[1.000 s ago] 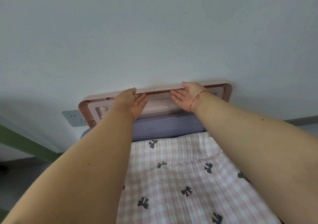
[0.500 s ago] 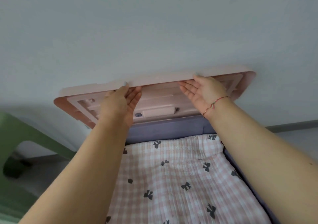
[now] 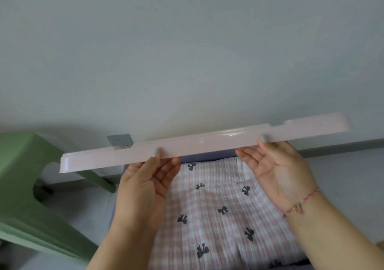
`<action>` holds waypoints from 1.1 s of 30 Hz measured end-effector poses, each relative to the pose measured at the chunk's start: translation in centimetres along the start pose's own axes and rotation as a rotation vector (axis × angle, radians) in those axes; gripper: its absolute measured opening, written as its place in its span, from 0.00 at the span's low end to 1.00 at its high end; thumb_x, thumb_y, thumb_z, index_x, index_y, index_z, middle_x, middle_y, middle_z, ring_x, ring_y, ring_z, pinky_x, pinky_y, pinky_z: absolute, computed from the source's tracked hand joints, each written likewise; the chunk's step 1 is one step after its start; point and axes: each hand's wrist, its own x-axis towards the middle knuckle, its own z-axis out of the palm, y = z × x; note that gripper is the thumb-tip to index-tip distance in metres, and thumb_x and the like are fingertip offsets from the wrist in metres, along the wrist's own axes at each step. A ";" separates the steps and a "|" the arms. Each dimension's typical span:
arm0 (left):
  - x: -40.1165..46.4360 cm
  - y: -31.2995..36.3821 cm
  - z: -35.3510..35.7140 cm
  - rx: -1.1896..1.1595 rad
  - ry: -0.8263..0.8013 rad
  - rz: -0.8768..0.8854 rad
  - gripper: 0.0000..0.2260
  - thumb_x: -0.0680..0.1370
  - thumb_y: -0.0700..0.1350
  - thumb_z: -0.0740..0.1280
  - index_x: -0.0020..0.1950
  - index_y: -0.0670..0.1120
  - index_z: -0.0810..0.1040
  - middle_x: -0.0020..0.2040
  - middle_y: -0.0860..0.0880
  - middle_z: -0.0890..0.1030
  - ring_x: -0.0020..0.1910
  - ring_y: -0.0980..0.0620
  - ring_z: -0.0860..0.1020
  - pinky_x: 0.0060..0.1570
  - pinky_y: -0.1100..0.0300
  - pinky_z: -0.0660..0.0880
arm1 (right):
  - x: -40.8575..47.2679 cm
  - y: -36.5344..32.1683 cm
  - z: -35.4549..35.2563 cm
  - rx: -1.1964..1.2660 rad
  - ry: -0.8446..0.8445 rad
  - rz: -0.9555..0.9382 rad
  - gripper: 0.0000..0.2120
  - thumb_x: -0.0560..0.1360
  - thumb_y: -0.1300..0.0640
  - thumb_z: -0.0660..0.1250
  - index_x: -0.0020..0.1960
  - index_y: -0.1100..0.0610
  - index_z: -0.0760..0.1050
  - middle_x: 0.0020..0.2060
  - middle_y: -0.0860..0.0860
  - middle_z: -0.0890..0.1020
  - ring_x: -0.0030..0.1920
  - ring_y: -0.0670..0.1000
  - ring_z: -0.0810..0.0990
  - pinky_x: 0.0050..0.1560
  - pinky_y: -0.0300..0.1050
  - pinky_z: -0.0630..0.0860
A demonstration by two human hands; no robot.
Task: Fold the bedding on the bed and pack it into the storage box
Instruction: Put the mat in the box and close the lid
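Observation:
A pink plastic lid hangs nearly level above the storage box, seen edge-on and tilted up to the right. My left hand holds its near edge from below, thumb on top. My right hand, with a red string bracelet, grips the same edge further right, thumb over the rim. Below them lies the folded pink-checked bedding with black bows, inside the purple storage box. Only the box's far rim and a sliver of its left side show.
A green plastic stool stands close on the left of the box. A grey wall socket sits low on the pale wall behind the lid. Grey floor runs to the right of the box.
The lid has come away from the wall and swung down toward me, from showing its underside to edge-on. Both hands moved nearer with it, thumbs now on top.

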 end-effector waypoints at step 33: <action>-9.1 -3.1 -3.5 0.246 0.514 -0.679 0.13 0.77 0.52 0.69 0.50 0.43 0.76 0.44 0.41 0.79 0.39 0.46 0.81 0.41 0.55 0.79 | -10.7 1.9 -1.4 -0.129 0.744 0.612 0.16 0.77 0.46 0.63 0.53 0.59 0.75 0.42 0.57 0.81 0.43 0.54 0.80 0.41 0.45 0.76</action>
